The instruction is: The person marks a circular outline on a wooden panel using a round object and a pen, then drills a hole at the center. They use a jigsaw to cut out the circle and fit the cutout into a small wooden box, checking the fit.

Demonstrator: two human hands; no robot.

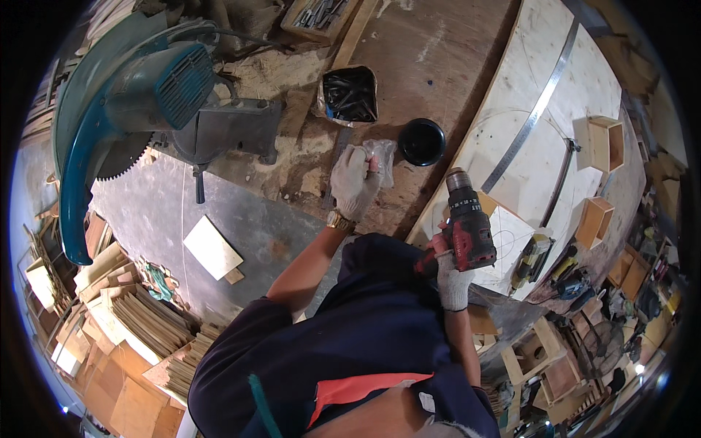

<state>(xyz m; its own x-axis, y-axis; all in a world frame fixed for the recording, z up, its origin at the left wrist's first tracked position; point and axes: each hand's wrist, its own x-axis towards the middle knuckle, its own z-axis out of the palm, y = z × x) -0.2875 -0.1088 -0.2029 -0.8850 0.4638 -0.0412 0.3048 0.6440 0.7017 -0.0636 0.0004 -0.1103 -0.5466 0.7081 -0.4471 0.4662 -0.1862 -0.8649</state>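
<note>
I'm holding a drill (471, 237) in my right hand (451, 274) over the pale board's (515, 95) near edge, curling my left hand (353, 181) at a plastic bag (385, 156) by the workbench's (409, 66) front edge, its grip unclear from here.

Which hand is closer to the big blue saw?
Left. The left hand is to the right of the saw, at the clear plastic bag; the right hand, holding the drill, is farther right.

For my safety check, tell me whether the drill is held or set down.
Held: the right hand has its fingers wrapped around the drill. Whether it is running, I cannot tell.
</note>
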